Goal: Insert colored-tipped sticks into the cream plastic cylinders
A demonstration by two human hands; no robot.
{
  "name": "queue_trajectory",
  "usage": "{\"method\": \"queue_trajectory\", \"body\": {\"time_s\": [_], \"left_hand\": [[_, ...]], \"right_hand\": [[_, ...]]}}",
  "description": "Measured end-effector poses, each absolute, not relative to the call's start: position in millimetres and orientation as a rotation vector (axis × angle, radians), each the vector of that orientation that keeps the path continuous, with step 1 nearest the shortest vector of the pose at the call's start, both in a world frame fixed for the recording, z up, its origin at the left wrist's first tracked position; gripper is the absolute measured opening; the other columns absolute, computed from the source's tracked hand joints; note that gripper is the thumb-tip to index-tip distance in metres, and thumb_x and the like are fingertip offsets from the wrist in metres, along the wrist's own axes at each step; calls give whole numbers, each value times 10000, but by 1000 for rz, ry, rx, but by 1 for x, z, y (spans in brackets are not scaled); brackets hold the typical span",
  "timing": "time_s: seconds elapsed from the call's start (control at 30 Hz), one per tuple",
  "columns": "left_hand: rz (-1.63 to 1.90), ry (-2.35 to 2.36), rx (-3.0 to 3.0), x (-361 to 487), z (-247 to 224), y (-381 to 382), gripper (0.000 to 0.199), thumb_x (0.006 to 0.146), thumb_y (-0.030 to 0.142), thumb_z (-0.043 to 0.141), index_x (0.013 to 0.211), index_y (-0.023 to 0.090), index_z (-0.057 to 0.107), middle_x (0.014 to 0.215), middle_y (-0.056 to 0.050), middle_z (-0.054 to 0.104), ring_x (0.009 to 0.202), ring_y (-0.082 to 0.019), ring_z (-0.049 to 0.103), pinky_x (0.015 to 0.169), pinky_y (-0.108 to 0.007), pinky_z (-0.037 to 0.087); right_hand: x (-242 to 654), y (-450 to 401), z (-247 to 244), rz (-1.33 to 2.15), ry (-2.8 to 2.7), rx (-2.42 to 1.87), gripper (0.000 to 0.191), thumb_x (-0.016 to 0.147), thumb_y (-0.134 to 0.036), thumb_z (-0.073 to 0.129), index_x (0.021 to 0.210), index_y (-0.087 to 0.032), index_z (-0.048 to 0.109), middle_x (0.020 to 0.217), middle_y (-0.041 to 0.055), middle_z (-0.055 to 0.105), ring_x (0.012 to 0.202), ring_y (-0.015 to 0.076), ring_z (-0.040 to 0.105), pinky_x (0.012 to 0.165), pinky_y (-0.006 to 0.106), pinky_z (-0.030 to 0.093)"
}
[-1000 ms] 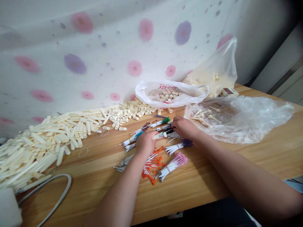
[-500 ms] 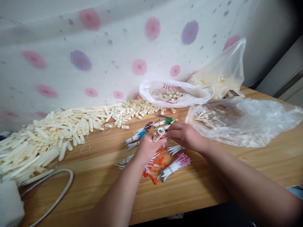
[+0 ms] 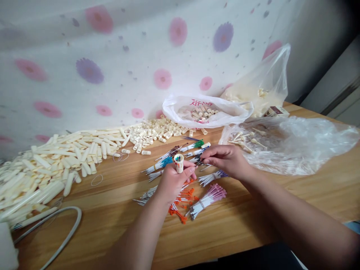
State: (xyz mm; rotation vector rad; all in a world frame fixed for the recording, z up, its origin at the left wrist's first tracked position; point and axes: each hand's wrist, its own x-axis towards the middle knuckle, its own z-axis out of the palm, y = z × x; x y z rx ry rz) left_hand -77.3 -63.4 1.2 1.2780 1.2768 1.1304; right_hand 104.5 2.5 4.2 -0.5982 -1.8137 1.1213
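My left hand (image 3: 174,180) is closed round a cream slotted pen barrel (image 3: 179,164), held upright with its open end up. Coloured refill ends, one of them green, show inside its rim. My right hand (image 3: 227,161) pinches at a black-ended pen refill (image 3: 200,160), over the bundle of black-ended refills; its fingertips partly hide it. Beneath and around my hands lie loose orange-ended refills (image 3: 185,195) and banded bundles with pink ends (image 3: 215,193), purple ends (image 3: 222,173), blue ends (image 3: 166,161), green ends (image 3: 198,143) and brown ends (image 3: 174,150).
Cream pen tubes (image 3: 59,157) and short slotted barrels (image 3: 150,137) are heaped along the back left. Behind stands a white plastic bag (image 3: 168,107) with barrels inside. A clear bag (image 3: 295,146) holding cream pointed parts lies at right. A white cable (image 3: 73,228) curves at front left.
The view has shifted slightly. The pen barrel in my left hand has swung from leaning to upright. My right hand's thumb and forefinger now show at the black-ended refills.
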Motion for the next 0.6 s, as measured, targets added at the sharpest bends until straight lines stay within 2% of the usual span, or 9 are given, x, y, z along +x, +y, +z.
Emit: {"method": "queue_trajectory", "body": {"time_s": [0.23, 0.47, 0.6], "left_hand": [[1144, 1045, 1168, -78, -3, -66, 186, 766, 325, 642, 758, 140, 622, 590, -7, 610, 516, -81, 510, 509, -205, 404], [1069, 937, 1165, -75, 3, -72, 259, 777, 400, 631, 732, 149, 583, 526, 21, 555, 446, -69, 448, 468, -199, 370], [1112, 1197, 1534, -77, 1, -69, 186, 836, 317, 549, 751, 165, 613, 686, -29, 647, 626, -131, 575, 605, -254, 447]], "right_hand": [[100, -2, 4, 1305, -1877, -450, 162, 796, -238, 656, 944, -191, 701, 877, 30, 724, 772, 120, 667, 707, 253, 549], [102, -7, 11, 1373, -1881, -321, 75, 808, -190, 640, 877, -174, 663, 783, 16, 678, 707, 108, 642, 652, 235, 521], [103, -16, 19, 1191, -1873, -402, 51, 848, -238, 589, 826, -194, 602, 772, 24, 623, 696, 122, 598, 628, 258, 496]]}}
